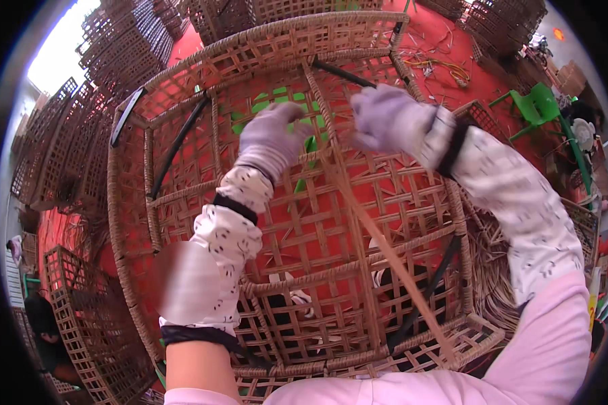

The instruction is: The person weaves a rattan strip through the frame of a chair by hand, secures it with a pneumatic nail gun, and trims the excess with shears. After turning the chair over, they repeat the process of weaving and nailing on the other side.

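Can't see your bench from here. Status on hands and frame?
Left hand and right hand, both gloved, on the wicker frame lattice. Loose rattan strip trails from the right hand. Nothing obstructing.

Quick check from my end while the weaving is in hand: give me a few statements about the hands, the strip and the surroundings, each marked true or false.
1. Both hands wear grey gloves. True: the left hand and right hand are gloved.
2. The woven frame is solid plastic sheet. False: it is an open lattice of tan strips, with red floor showing through.
3. A long tan strip runs from the hands down toward the lower right. True.
4. The chair at upper right is blue. False: it is green.
5. More woven frames are stacked at upper left. True.
6. The sleeves are plain black. False: the sleeves are white with small dark marks.
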`<state>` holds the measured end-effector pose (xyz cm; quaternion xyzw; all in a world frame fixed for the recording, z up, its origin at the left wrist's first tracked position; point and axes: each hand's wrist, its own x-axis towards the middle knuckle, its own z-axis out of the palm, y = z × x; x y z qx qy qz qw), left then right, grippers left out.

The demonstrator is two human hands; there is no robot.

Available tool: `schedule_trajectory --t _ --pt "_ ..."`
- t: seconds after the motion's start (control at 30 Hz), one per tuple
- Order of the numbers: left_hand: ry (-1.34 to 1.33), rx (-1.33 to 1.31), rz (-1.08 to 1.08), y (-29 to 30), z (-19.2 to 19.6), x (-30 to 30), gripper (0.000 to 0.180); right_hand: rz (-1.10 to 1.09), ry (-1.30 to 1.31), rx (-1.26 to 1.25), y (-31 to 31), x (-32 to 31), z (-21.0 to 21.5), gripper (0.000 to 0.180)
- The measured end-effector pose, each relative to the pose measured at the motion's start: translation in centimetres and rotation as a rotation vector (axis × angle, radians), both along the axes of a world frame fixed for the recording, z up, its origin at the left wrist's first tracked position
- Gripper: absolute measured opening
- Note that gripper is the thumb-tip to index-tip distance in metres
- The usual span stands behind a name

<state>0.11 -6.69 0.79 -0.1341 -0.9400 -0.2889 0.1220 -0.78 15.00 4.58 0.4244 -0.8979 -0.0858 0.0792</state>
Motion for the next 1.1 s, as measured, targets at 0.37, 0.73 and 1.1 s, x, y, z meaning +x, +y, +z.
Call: schedule_trajectory --t 0.37,0.73,1.1 --pt "0.109 0.028 -0.504 6.2 -1.5 9.1 0.02 -1.121 -0.031 0.462 40.5 39.4 16.3 0.033" --pt "-0.419 1.127 -0.397 1.1 -2.0 10.2 0.02 -0.446 -0.286 -0.598 9.3 7.1 0.8 0.029" --pt "-0.414 0.47 -0.178 -5.5 -2.6 1.6 0.033 -0.392 -0.815 -0.257 -4.3 -5.6 -6.0 0.039"
